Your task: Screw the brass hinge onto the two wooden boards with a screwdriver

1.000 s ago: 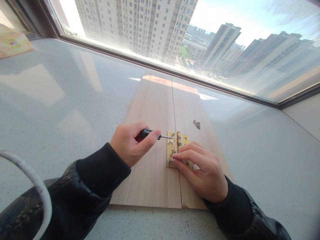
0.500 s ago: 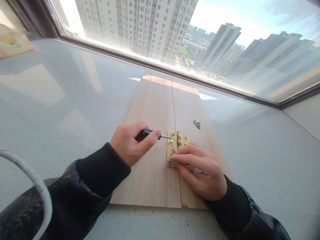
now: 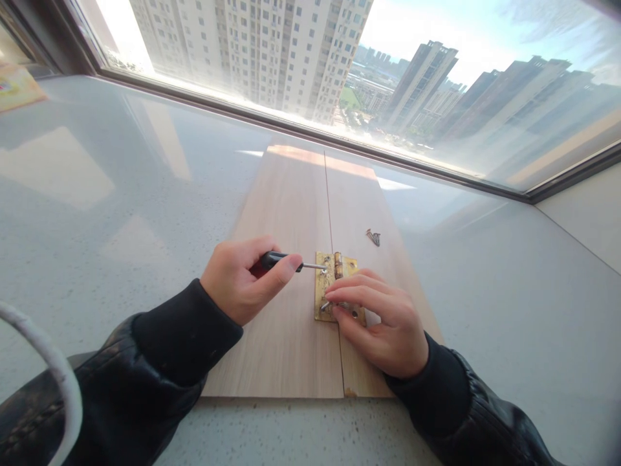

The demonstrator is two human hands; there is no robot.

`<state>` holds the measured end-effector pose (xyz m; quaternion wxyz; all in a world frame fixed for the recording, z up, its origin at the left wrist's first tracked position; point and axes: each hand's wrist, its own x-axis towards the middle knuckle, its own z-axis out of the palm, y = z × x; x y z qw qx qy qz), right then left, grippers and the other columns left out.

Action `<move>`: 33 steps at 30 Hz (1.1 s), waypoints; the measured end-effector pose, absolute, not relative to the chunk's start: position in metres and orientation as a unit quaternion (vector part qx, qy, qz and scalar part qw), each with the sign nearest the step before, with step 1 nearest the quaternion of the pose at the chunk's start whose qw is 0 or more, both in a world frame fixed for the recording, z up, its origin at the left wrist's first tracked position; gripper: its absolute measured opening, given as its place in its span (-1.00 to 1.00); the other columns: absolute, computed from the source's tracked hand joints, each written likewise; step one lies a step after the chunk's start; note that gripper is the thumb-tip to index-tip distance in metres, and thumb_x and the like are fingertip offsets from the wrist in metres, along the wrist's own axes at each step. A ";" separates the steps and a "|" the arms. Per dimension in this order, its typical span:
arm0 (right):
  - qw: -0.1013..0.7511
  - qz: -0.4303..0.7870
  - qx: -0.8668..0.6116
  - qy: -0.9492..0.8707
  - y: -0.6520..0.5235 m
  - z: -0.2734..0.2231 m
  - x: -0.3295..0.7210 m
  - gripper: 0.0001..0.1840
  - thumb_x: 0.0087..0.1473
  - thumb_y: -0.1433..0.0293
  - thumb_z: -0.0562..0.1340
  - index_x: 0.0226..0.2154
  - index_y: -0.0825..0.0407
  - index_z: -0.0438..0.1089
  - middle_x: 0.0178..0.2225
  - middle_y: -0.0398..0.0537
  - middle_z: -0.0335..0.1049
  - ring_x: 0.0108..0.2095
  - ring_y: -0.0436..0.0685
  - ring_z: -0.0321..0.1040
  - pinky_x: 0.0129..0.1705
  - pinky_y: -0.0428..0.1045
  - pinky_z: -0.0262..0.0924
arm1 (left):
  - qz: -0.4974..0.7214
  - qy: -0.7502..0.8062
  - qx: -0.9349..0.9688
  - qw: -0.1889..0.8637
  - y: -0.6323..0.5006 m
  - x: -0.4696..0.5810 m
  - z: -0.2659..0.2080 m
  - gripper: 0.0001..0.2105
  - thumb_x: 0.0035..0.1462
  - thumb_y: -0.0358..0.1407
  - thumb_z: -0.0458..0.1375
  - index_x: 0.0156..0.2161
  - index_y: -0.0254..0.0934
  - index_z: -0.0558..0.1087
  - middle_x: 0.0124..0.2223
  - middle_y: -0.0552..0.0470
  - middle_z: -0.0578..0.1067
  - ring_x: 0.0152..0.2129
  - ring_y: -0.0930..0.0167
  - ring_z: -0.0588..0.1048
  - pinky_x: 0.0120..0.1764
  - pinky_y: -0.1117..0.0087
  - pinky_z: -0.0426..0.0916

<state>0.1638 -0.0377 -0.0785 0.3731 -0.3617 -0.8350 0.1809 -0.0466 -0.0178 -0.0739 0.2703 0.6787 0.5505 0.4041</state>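
My left hand (image 3: 245, 278) is closed around the black handle of a screwdriver (image 3: 282, 260). Its metal shaft points right, with the tip over the upper left leaf of a brass hinge (image 3: 321, 285), by a screw head there. The hinge lies across the seam between two pale wooden boards (image 3: 276, 336). Over the lower part of the hinge, my right hand (image 3: 381, 317) has its thumb and fingertips pinched at a small screw (image 3: 325, 307), which leans at the lower left hole. My fingers cover much of the right leaf.
Several loose screws (image 3: 373, 237) lie on the right board above the hinge. The boards rest on a speckled white countertop (image 3: 145, 259) below a large window (image 3: 272, 110). A white cable (image 3: 63, 369) curves at the lower left, and a patterned item (image 3: 19, 87) sits at the far left.
The view has shifted slightly, moving everything a little left. At the lower left hole, the screw by my right fingertips now leans over and shows more of its shank. The screwdriver grip is unchanged.
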 end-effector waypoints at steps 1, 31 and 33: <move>0.374 0.177 -0.366 -0.834 -0.038 -0.078 0.164 -0.73 -0.12 0.62 0.22 -0.32 0.03 0.43 -0.34 -0.03 0.46 -0.34 0.08 0.35 -0.29 0.07 0.31 | 0.404 0.552 0.678 0.270 -0.018 -0.046 -0.074 -0.68 0.04 -0.12 0.08 -0.58 -0.32 0.37 -0.66 0.18 0.14 -0.67 0.54 0.11 -0.56 0.45 0.05; 0.346 0.151 -0.428 -0.821 -0.039 -0.080 0.164 -0.95 -0.05 0.54 0.26 -0.48 0.11 0.45 -0.46 -0.03 0.40 -0.40 0.04 0.29 -0.33 0.02 0.26 | 0.410 0.547 0.680 0.264 -0.018 -0.046 -0.076 -0.68 0.05 -0.13 0.08 -0.59 -0.32 0.36 -0.67 0.19 0.12 -0.69 0.56 0.09 -0.58 0.46 0.04; 0.347 0.150 -0.428 -0.821 -0.039 -0.080 0.163 -0.94 -0.05 0.54 0.26 -0.48 0.11 0.45 -0.46 -0.03 0.40 -0.40 0.04 0.29 -0.34 0.02 0.25 | 0.408 0.549 0.680 0.264 -0.018 -0.046 -0.076 -0.68 0.05 -0.13 0.08 -0.59 -0.32 0.36 -0.67 0.20 0.12 -0.69 0.56 0.09 -0.57 0.46 0.04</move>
